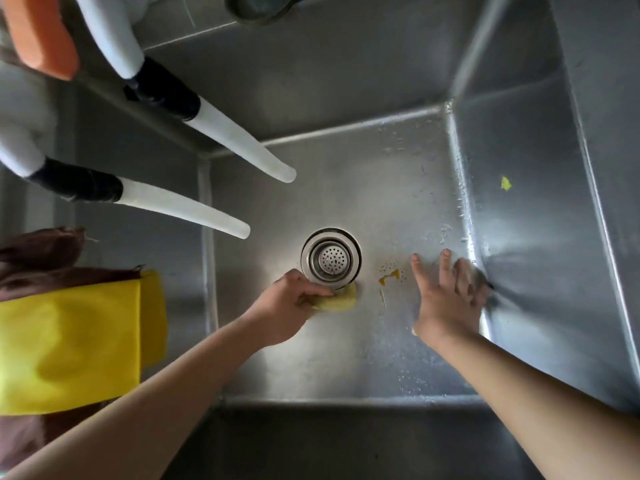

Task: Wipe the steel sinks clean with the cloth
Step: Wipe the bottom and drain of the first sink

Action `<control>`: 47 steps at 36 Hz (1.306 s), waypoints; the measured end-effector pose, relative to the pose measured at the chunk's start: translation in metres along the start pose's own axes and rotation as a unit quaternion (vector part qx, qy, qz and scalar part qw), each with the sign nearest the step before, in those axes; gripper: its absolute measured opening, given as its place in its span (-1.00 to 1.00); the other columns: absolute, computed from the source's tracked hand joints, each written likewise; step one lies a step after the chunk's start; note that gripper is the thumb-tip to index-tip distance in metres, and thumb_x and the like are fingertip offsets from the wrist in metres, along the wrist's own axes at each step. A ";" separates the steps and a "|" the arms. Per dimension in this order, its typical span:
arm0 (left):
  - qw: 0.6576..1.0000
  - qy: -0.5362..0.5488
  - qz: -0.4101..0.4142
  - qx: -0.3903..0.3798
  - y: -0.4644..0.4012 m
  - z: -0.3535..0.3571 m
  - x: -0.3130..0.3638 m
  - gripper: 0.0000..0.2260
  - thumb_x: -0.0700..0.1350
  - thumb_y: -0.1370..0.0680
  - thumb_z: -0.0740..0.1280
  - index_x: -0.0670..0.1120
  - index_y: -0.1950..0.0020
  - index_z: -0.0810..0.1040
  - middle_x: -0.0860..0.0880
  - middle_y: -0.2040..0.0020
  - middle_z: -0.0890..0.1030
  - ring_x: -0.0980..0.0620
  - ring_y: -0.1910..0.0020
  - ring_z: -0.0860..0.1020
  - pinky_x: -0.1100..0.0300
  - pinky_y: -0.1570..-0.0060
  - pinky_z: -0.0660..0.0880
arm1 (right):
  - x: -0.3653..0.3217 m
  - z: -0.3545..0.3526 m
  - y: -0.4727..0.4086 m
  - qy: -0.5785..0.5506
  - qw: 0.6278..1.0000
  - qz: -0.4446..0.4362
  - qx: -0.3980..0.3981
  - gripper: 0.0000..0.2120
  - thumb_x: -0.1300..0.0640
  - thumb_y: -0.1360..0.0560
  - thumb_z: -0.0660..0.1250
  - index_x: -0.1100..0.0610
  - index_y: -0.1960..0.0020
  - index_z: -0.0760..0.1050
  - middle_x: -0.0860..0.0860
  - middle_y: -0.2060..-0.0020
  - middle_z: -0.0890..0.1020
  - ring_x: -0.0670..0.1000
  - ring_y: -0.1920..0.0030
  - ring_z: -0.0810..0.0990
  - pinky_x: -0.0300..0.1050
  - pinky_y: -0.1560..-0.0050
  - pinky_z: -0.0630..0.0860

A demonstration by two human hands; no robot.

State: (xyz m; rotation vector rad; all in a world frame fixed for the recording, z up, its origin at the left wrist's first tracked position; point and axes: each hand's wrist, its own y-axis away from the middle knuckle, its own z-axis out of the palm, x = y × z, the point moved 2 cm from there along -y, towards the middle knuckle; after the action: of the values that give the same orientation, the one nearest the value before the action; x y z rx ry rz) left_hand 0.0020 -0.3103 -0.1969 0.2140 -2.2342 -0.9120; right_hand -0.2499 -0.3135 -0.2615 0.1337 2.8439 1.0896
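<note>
Two bare hands reach down into a steel sink (pixel 346 358). The left hand (pixel 289 304) has its fingers curled round a small yellow cloth (pixel 341 299), pressing it to the sink floor right at the near rim of the round drain strainer (pixel 330 259), which it touches. The right hand (pixel 450 299) holds nothing, its fingers spread wide and straight near the floor by the right wall (whether the fingertips actually touch the steel I cannot tell). Between the two hands, just right of the drain, lies an orange-yellow smear (pixel 389 276) with small specks round it. A yellow-green fleck (pixel 506 183) sticks to the right wall, and water droplets bead along the far right corner. Two white tap spouts (pixel 221 133) with black collars hang over the left side. At the left edge, a larger yellow cloth (pixel 69 341) lies folded.
</note>
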 end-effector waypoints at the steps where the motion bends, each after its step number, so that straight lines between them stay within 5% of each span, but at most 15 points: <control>1: 0.999 0.038 -0.016 -0.009 0.006 0.000 0.005 -0.46 -0.39 -0.49 0.27 0.30 -0.01 0.67 0.07 0.13 0.52 0.05 0.17 0.50 0.35 0.10 0.43 | -0.004 -0.005 0.003 -0.001 1.000 -0.002 -0.010 0.00 0.11 -0.47 0.40 -0.24 -0.54 -0.30 0.06 -0.55 -0.36 0.19 -0.55 -0.33 0.33 -0.47 -0.20; 5: 0.983 0.140 -0.116 -0.028 0.015 0.011 0.010 -0.59 -0.29 -0.52 0.31 0.15 -0.22 0.61 0.07 -0.01 0.62 0.12 0.19 0.52 0.36 0.23 0.44 | -0.022 -0.030 0.020 -0.072 0.995 -0.069 0.011 -0.11 0.08 -0.43 0.40 -0.19 -0.56 -0.07 0.01 -0.58 -0.22 0.14 -0.58 -0.21 0.25 -0.52 -0.10; 8: 0.973 0.183 -0.140 -0.030 0.020 0.027 0.018 -0.59 -0.26 -0.51 0.34 0.14 -0.27 0.59 0.06 -0.03 0.59 0.09 0.14 0.54 0.27 0.11 0.48 | -0.030 -0.046 0.043 -0.229 0.972 -0.047 0.038 -0.32 0.01 -0.44 0.40 -0.09 -0.50 0.22 0.03 -0.53 0.13 0.14 -0.51 0.17 0.14 -0.45 0.22; 13: 0.965 0.200 -0.116 -0.125 0.033 0.053 0.045 -0.56 -0.30 -0.50 0.38 0.04 -0.33 0.58 0.04 -0.02 0.60 0.07 0.10 0.54 0.24 0.03 0.48 | -0.034 -0.052 0.080 -0.518 0.842 0.095 -0.114 -0.37 0.17 -0.45 0.37 0.01 -0.48 0.28 0.05 -0.38 0.39 0.03 -0.22 0.41 -0.10 -0.09 0.36; 17: 0.960 0.171 -0.076 -0.211 0.044 0.058 0.057 -0.50 -0.38 -0.44 0.39 0.02 -0.32 0.56 0.05 0.16 0.61 0.04 0.16 0.54 0.16 0.05 0.49 | -0.029 -0.057 0.097 -0.217 0.958 -0.097 -0.163 -0.06 0.03 -0.34 0.44 -0.29 -0.53 -0.03 -0.11 -0.54 0.10 0.06 -0.53 0.05 0.17 -0.46 0.14; 19: 0.958 0.144 -0.072 -0.237 0.047 0.057 0.055 -0.44 -0.38 -0.41 0.44 0.05 -0.31 0.48 0.04 0.16 0.65 -0.03 0.09 0.60 0.03 -0.08 0.52 | -0.028 -0.058 0.103 -0.152 0.952 -0.162 -0.213 -0.08 -0.03 -0.32 0.47 -0.26 -0.54 0.04 -0.13 -0.48 0.26 0.04 -0.51 0.18 0.12 -0.49 0.15; 21: 0.957 0.131 -0.083 -0.244 0.049 0.055 0.050 -0.51 -0.33 -0.37 0.51 -0.01 -0.21 0.48 -0.01 0.10 0.70 -0.08 0.01 0.63 -0.05 -0.15 0.51 | -0.027 -0.053 0.105 -0.238 0.924 -0.147 -0.261 -0.15 0.04 -0.27 0.55 -0.19 -0.47 0.25 -0.12 -0.21 0.54 0.00 -0.23 0.53 0.00 -0.28 0.48; 23: 0.955 0.155 -0.106 -0.231 0.050 0.053 0.044 -0.52 -0.29 -0.35 0.55 -0.05 -0.16 0.44 -0.02 0.08 0.72 -0.09 -0.01 0.65 -0.06 -0.16 0.51 | -0.025 -0.048 0.105 -0.251 0.925 -0.110 -0.261 -0.12 0.04 -0.23 0.61 -0.13 -0.46 0.29 -0.06 -0.04 0.57 -0.02 -0.04 0.59 -0.07 -0.09 0.58; 26: 0.952 0.197 -0.112 -0.206 0.047 0.049 0.036 -0.55 -0.26 -0.34 0.58 -0.04 -0.09 0.43 0.00 0.09 0.73 -0.04 0.02 0.66 -0.02 -0.15 0.52 | -0.031 -0.044 0.105 -0.210 0.932 -0.098 -0.278 -0.35 -0.03 -0.26 0.61 -0.09 -0.30 0.47 -0.04 -0.07 0.57 -0.04 -0.01 0.57 -0.13 -0.01 0.56; 28: 0.950 0.222 -0.097 -0.196 0.044 0.046 0.032 -0.56 -0.28 -0.35 0.56 -0.03 -0.10 0.45 -0.02 0.09 0.73 0.02 0.12 0.62 0.05 -0.05 0.51 | -0.040 -0.046 0.104 -0.170 0.945 -0.115 -0.254 -0.77 -0.05 -0.31 0.55 0.01 0.16 0.56 -0.04 0.23 0.59 -0.03 0.23 0.53 -0.17 0.26 0.44; 31: 0.954 0.255 -0.077 -0.136 0.038 0.045 0.027 -0.58 -0.23 -0.42 0.53 0.01 -0.19 0.48 -0.07 0.02 0.71 0.10 0.18 0.57 0.14 0.09 0.45 | -0.044 -0.045 0.093 -0.140 0.966 -0.094 -0.198 -0.71 0.01 -0.38 0.47 0.11 0.37 0.43 0.00 0.39 0.54 0.06 0.31 0.51 -0.18 0.41 0.29; 36: 0.980 0.142 -0.101 0.092 0.021 0.021 -0.005 -0.48 -0.03 -0.50 0.44 0.05 -0.43 0.38 0.00 -0.27 0.51 -0.05 -0.28 0.47 0.09 -0.21 0.45 | -0.017 -0.072 0.053 -0.043 0.999 -0.002 0.000 -0.86 0.04 -0.45 0.33 0.11 0.20 0.50 0.05 0.16 0.64 0.17 0.11 0.64 -0.21 0.32 0.35; 40: 0.968 0.016 -0.209 0.137 0.015 0.011 -0.047 -0.18 0.16 -0.43 0.39 0.12 -0.58 0.03 -0.05 -0.60 0.07 -0.10 -0.56 0.08 -0.07 -0.49 0.13 | 0.007 -0.100 0.026 -0.003 0.979 0.052 0.197 -0.76 0.16 -0.49 0.31 0.12 -0.16 0.49 0.18 -0.11 0.48 0.28 0.08 0.60 -0.06 0.23 0.31; 42: 0.960 -0.030 -0.256 0.112 0.016 0.018 -0.061 -0.11 0.22 -0.43 0.37 0.19 -0.59 -0.13 0.01 -0.62 -0.14 -0.10 -0.59 -0.09 -0.14 -0.51 0.00 | 0.009 -0.095 0.011 0.030 0.985 0.063 0.159 -0.57 0.21 -0.48 0.33 0.14 -0.32 0.34 0.19 -0.19 0.46 0.28 0.02 0.61 -0.04 0.22 0.32; 47: 0.964 -0.097 -0.245 0.022 0.024 0.037 -0.092 0.08 0.19 -0.30 0.56 0.16 -0.58 -0.12 -0.05 -0.55 -0.07 -0.20 -0.52 0.08 -0.17 -0.38 0.28 | 0.003 -0.050 0.000 -0.011 0.994 0.108 -0.019 -0.37 0.26 -0.51 0.26 0.10 -0.49 0.07 0.18 -0.24 0.53 0.23 -0.18 0.57 0.00 -0.05 0.50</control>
State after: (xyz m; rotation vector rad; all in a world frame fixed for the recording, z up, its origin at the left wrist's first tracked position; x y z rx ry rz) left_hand 0.0473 -0.2364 -0.2504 0.7533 -2.4308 -1.1822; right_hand -0.2586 -0.3466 -0.2244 0.4564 2.8375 1.1709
